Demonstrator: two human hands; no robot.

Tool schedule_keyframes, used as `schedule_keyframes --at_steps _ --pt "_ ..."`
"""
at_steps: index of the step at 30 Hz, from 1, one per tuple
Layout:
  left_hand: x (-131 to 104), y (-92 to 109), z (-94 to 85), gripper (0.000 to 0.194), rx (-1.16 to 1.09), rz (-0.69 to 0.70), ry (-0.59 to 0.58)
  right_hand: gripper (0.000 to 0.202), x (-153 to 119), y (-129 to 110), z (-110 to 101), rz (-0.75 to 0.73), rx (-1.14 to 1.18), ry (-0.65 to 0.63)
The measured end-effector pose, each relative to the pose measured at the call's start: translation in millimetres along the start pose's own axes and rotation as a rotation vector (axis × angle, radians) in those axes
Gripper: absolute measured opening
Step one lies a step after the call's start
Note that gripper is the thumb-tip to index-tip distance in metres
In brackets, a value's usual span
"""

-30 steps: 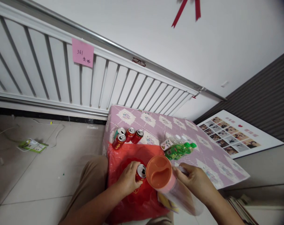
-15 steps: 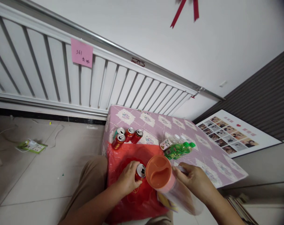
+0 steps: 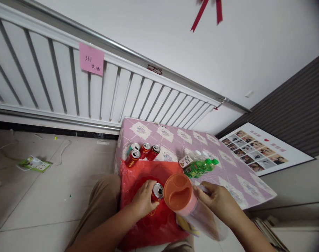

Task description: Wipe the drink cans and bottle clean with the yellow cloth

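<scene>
My left hand (image 3: 144,200) is wrapped round an opened red drink can (image 3: 157,191) standing on a red plastic bag (image 3: 159,227). In my right hand (image 3: 217,199) is the handle of a clear pitcher (image 3: 201,222) with an orange lid (image 3: 177,192). The pitcher tilts toward the can, its lid close beside the can's top. Whether liquid passes between them I cannot tell. Behind my left hand stand several opened cans, among them a red can (image 3: 133,159) and a green can (image 3: 134,147).
Green-capped bottles (image 3: 198,168) and a clear bottle with a pale label (image 3: 188,159) lie on the flowered tablecloth (image 3: 183,134). A white radiator (image 3: 138,94) runs behind the table. A photo board (image 3: 267,148) leans at the right. A green power strip (image 3: 35,163) lies on the floor.
</scene>
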State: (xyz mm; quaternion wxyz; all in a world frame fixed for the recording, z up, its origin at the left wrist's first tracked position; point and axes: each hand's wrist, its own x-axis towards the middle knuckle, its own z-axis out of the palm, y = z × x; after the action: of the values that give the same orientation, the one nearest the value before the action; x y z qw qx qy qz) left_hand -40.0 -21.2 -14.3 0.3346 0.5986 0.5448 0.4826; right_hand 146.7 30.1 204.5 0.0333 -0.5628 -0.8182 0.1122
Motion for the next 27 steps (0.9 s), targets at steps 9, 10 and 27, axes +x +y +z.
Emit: schedule_keyframes --at_steps 9,10,27 --pt "-0.3 -0.2 0.7 0.071 0.001 0.003 0.008 0.043 0.6 0.3 0.6 -0.008 0.002 0.008" --pt "-0.3 -0.1 0.7 0.071 0.001 0.004 0.008 0.042 0.7 0.6 0.6 -0.006 0.002 0.005" --pt "-0.4 -0.1 0.5 0.070 -0.010 0.011 0.010 0.042 2.7 0.1 0.7 -0.041 0.015 0.031"
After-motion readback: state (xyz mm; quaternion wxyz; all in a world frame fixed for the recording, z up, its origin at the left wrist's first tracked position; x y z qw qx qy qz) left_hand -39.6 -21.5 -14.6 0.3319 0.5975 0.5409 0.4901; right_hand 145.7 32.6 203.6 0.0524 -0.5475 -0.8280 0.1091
